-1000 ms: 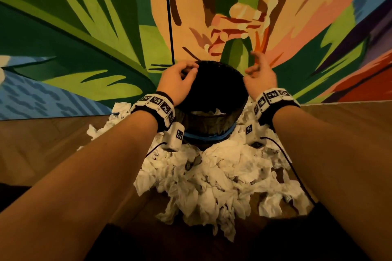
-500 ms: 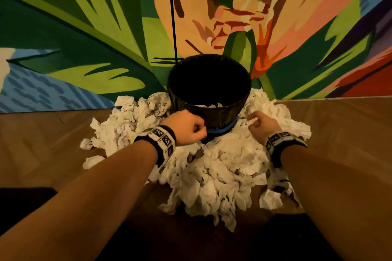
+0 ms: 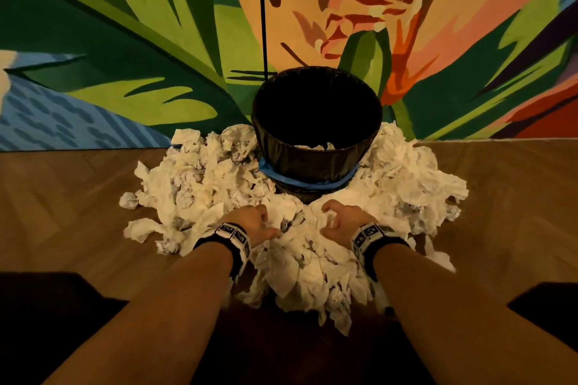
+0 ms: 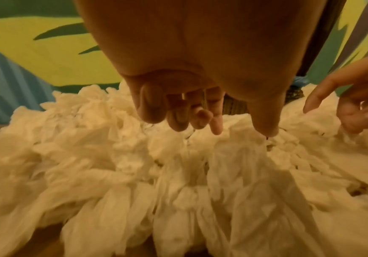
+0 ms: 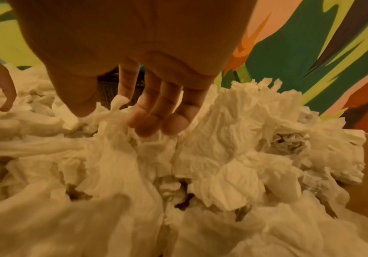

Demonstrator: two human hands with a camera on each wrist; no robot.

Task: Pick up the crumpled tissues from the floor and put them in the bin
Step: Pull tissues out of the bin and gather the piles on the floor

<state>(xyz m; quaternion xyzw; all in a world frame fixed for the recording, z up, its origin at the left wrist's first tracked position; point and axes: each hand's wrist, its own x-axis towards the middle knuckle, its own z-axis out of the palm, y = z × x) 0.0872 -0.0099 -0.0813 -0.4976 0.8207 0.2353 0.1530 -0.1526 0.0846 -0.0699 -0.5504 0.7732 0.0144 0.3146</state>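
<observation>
Tissues [image 3: 200, 184] heaped on wooden floor [image 3: 62, 197]

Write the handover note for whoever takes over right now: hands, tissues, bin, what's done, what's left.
Left hand: on the tissue pile in front of the bin, fingers loosely curled, nothing clearly gripped.
Right hand: same, fingers spread and reaching down into the tissues, no grip yet.
Bin: upright on the floor by the painted wall.
Tissues: heaped round the bin on the left, right and front.
Done: a few tissues lie in the bin.
Left: nearly the whole pile; gather handfuls and drop them in.
</observation>
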